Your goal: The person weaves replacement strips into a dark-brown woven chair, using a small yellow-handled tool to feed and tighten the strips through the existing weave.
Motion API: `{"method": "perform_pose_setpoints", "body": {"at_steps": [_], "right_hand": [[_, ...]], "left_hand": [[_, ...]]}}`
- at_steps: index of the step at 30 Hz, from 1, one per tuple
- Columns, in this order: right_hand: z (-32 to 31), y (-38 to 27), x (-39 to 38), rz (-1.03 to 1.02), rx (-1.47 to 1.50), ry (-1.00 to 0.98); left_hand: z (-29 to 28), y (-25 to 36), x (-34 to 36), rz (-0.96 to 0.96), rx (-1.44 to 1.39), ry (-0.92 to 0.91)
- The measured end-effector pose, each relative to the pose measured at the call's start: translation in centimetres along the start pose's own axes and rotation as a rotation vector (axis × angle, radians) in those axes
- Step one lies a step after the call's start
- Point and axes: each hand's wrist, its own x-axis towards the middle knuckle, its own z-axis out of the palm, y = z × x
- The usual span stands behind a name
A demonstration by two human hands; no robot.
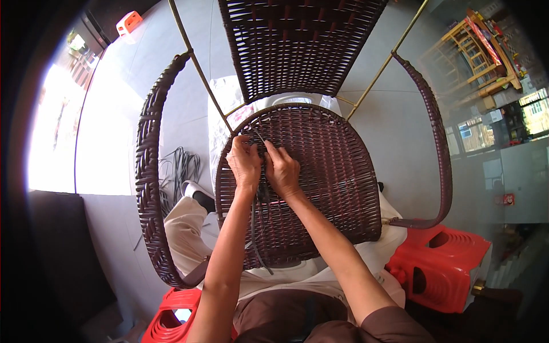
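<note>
A dark brown woven chair seat [320,171] lies across my lap, its weave carrying reddish strands. My left hand [244,164] is closed at the seat's upper left, with its fingertips against the rim; what lies between them is hidden. Just to its right, my right hand [282,170] pinches a thin, dark, flat weaving strip [257,134] that curves up over the weave between the hands. A loose strip end [256,243] hangs down between my forearms over the near part of the seat.
The woven backrest [303,51] rises beyond the seat. Wrapped armrests stand left [150,171] and right [439,143], joined to brass-coloured rods. A bundle of dark strips [186,166] lies on the floor at left. Red plastic stools [440,257] flank me. A wooden frame [474,54] stands far right.
</note>
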Motion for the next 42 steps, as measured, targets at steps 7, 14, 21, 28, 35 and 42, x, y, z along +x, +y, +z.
{"method": "perform_pose_setpoints", "body": {"at_steps": [7, 14, 21, 28, 35, 42], "right_hand": [[0.2, -0.2, -0.2, 0.001, 0.028, 0.005], [0.2, 0.3, 0.1, -0.04, 0.015, 0.018], [0.2, -0.1, 0.0, -0.025, -0.028, 0.001], [0.1, 0.3, 0.0, 0.008, -0.018, 0.022], [0.5, 0.5, -0.1, -0.038, -0.056, -0.015], [0.4, 0.4, 0.0, -0.016, -0.012, -0.018]], "left_hand": [[0.1, -0.5, 1.2, -0.035, 0.1, -0.021], [-1.2, 2.3, 1.9, -0.016, 0.356, -0.09], [-0.4, 0.5, 2.7, 0.158, 0.359, -0.012], [-0.2, 0.9, 3.2, 0.221, 0.421, -0.081], [-0.7, 5.0, 6.7, 0.339, 0.406, 0.056], [-2.4, 8.7, 8.8, 0.44, 0.148, 0.134]]}}
